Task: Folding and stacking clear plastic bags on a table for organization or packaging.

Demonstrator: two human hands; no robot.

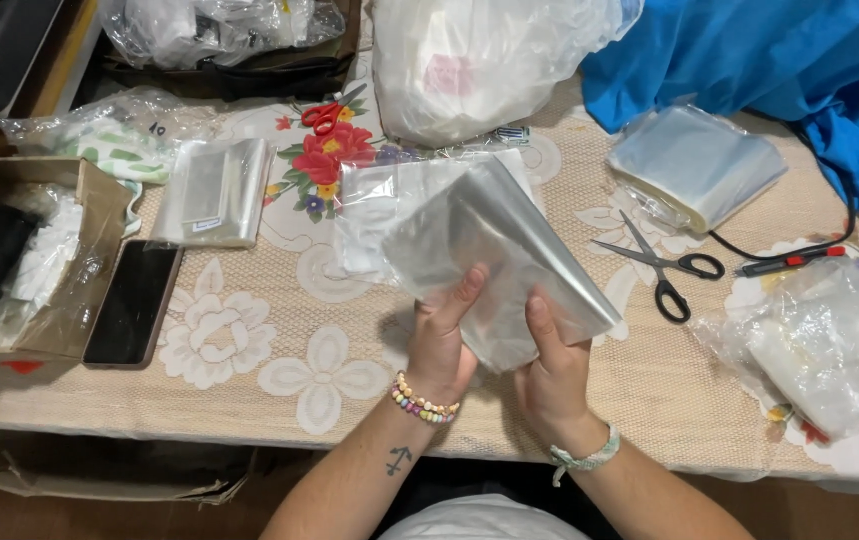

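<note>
Both of my hands hold a stack of clear plastic bags [494, 250] above the lace-covered table [279, 370]. My left hand [441, 345] grips the stack's lower left edge, thumb pressed on the front. My right hand [549, 365] holds the lower right part, thumb on the top sheet. The stack is bent upward and tilted toward the right. A beaded bracelet sits on my left wrist and a pale band on my right.
Black scissors [664, 265] lie right of the stack, red-handled scissors [334, 110] at the back. A phone [132, 303] and an open cardboard box [34, 255] sit at the left. More bag packs [214, 190] [694, 165], a large full bag [469, 60] and blue cloth [779, 60] surround them.
</note>
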